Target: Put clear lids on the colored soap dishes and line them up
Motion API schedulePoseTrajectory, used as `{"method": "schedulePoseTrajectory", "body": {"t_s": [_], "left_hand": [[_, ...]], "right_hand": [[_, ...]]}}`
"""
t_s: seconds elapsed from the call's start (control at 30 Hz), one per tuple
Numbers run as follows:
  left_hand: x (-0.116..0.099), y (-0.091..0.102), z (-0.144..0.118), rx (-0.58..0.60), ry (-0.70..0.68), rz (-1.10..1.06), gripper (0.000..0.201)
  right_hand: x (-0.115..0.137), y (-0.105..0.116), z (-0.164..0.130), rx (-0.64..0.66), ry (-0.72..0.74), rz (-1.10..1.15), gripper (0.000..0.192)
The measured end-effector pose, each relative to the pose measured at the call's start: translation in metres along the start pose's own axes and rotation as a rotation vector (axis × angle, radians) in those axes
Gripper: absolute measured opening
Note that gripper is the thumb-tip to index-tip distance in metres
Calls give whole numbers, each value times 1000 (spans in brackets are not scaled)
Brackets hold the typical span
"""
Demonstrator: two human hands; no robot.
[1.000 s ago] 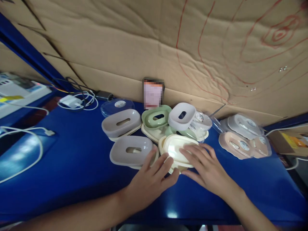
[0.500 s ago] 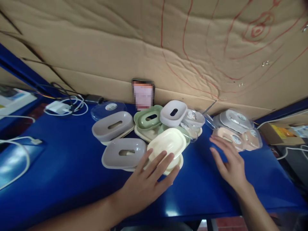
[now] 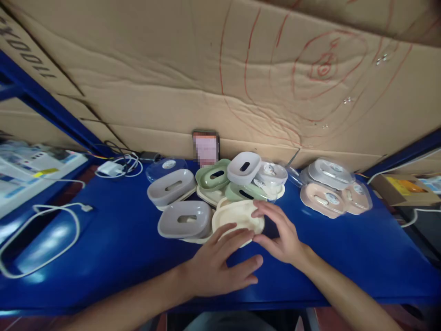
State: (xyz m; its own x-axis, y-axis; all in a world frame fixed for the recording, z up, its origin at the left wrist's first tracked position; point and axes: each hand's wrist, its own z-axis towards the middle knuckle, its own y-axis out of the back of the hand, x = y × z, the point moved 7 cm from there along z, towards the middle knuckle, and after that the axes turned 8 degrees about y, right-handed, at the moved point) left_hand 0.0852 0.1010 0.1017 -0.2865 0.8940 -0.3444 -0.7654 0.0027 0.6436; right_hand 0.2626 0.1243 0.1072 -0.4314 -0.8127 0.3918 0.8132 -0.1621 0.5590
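A wide sheet of creased brown cardboard (image 3: pixel 172 78), marked with red pen loops, stands as a wall behind everything. Below it runs a glossy blue counter (image 3: pixel 113 239). The landmark is a cream oval plastic soap-dish tray (image 3: pixel 236 218), lying near the middle of the counter just in front of the person.

The person's left hand (image 3: pixel 217 269) lies palm down on the near side of the cream tray, its fingers (image 3: pixel 234 236) spread open and their tips resting on the tray's near rim. The right hand (image 3: pixel 280 232) comes in from the tray's right, fingers loosely curled and open against the tray's right edge; neither hand is closed around it.

Just left of the cream tray sits a grey oval plastic soap dish with a slot in its top (image 3: pixel 185 219), touching it. Behind and left of that is a second grey slotted dish (image 3: pixel 171 187). Directly behind the cream tray is a heap: a green oval dish (image 3: pixel 213 174), a white oval slotted dish (image 3: pixel 244 167) and clear plastic lids with round stickers (image 3: pixel 274 174).

Well to the right of the cream tray lies a cluster of pinkish dishes under clear lids (image 3: pixel 327 195). Far to its left, a looped white cable (image 3: pixel 41 243) lies on the counter, and a white charger with coiled cord (image 3: pixel 113 168) sits by the cardboard. A small phone, its screen blurred (image 3: pixel 206 148), leans against the cardboard behind the heap.
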Motion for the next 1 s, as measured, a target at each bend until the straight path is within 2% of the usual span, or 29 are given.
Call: {"method": "schedulePoseTrajectory", "body": {"t_s": [0.07, 0.13, 0.27, 0.37, 0.47, 0.57, 0.77, 0.9, 1.0], "left_hand": [[3, 7, 9, -24, 92, -107, 49], [15, 19, 27, -74, 264, -297, 46], [40, 34, 77, -109, 544, -795, 36], [51, 33, 105, -114, 714, -1069, 36], [52, 28, 116, -110, 796, -1218, 40], [53, 27, 116, -119, 803, -1237, 44], [59, 26, 110, -127, 835, -1183, 38], [61, 26, 108, -82, 846, -1050, 34], [64, 31, 109, -51, 768, -864, 32]], "right_hand": [[7, 2, -2, -50, -23, 51, 60], [15, 8, 2, -110, -27, 108, 55], [18, 28, 36, -216, -50, 213, 48], [10, 37, 72, -243, -128, 312, 42], [4, 40, 96, -266, -204, 377, 42], [1, 39, 103, -267, -218, 416, 44], [-2, 25, 99, -152, -228, 504, 40], [-3, 17, 100, -90, -203, 537, 33], [-5, 14, 101, -12, -182, 480, 33]]}}
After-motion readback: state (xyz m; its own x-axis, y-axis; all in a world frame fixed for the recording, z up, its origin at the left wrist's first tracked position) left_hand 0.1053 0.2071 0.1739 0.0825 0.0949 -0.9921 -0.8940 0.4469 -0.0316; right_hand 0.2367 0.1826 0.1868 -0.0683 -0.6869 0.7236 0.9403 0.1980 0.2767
